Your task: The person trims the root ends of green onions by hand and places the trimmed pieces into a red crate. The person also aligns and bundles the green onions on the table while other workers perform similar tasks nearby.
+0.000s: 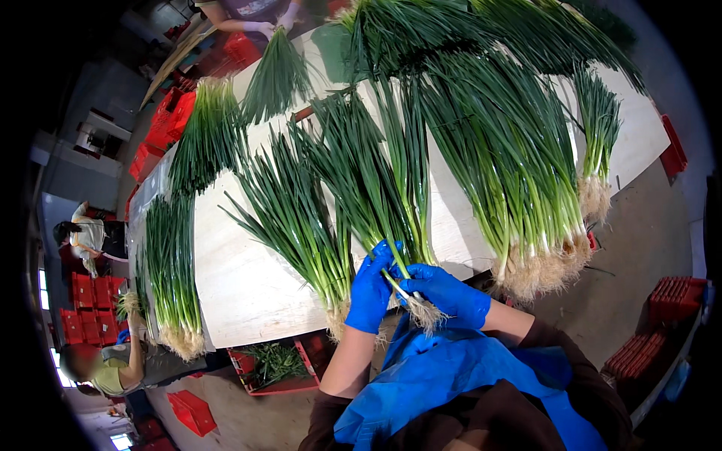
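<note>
Both hands wear blue gloves at the near edge of the white table. My left hand (371, 289) is closed round a few green onion stalks (391, 279), whose long leaves lie up across the table. My right hand (444, 293) is closed on the same stalks lower down, just above their pale roots (423, 313). A loose pile of green onions (297, 248) lies left of my hands. A large bundle (526, 210) lies to the right, roots toward me.
More bundles lie left (169, 270) and along the far side (444, 30) of the table (226, 286). A crate of trimmings (271, 364) is below the near edge. Co-workers stand opposite (237, 15) and at left (113, 368). Red crates stand left (162, 120) and right (639, 353).
</note>
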A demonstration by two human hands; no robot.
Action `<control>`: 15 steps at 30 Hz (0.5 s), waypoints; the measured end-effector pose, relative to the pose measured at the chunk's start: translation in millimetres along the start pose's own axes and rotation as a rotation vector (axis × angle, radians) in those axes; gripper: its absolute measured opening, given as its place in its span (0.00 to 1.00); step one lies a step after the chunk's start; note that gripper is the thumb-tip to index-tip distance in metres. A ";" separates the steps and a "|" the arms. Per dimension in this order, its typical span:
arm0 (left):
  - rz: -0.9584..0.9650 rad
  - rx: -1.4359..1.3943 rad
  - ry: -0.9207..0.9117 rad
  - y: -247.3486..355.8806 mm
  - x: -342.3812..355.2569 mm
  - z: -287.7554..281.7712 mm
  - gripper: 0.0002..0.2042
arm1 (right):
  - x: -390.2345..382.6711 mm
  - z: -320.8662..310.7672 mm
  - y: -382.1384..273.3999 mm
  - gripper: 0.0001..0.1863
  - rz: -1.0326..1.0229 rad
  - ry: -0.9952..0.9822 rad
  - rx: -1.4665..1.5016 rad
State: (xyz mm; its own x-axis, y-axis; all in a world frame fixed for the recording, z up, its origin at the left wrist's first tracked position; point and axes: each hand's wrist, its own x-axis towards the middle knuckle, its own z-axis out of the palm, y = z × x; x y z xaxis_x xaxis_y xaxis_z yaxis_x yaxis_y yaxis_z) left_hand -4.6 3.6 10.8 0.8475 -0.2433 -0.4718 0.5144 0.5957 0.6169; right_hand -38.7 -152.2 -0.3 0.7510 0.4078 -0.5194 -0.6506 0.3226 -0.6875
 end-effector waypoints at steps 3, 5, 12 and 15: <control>0.023 0.064 0.093 10.5 -1.5 -28.4 0.20 | -1.9 -15.3 0.0 0.20 -0.077 0.056 -0.109; 0.048 0.036 0.124 23.3 -0.3 -57.5 0.23 | -9.8 -25.2 -9.8 0.19 -0.027 0.104 0.019; 0.170 0.977 0.574 23.6 -6.7 -113.2 0.31 | -1.7 -80.3 10.0 0.16 -0.030 0.388 -0.251; 0.706 1.852 0.694 10.4 -10.6 -54.0 0.42 | 6.4 -60.9 4.1 0.21 -0.049 0.537 -0.598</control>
State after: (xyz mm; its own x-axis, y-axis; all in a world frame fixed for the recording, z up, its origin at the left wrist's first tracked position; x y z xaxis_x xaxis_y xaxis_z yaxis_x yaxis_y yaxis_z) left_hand -15.3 53.7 -11.8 0.9600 0.1487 0.2372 0.0717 -0.9497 0.3049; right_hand -29.7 -200.3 -37.4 0.8278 -0.1100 -0.5502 -0.5591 -0.2441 -0.7924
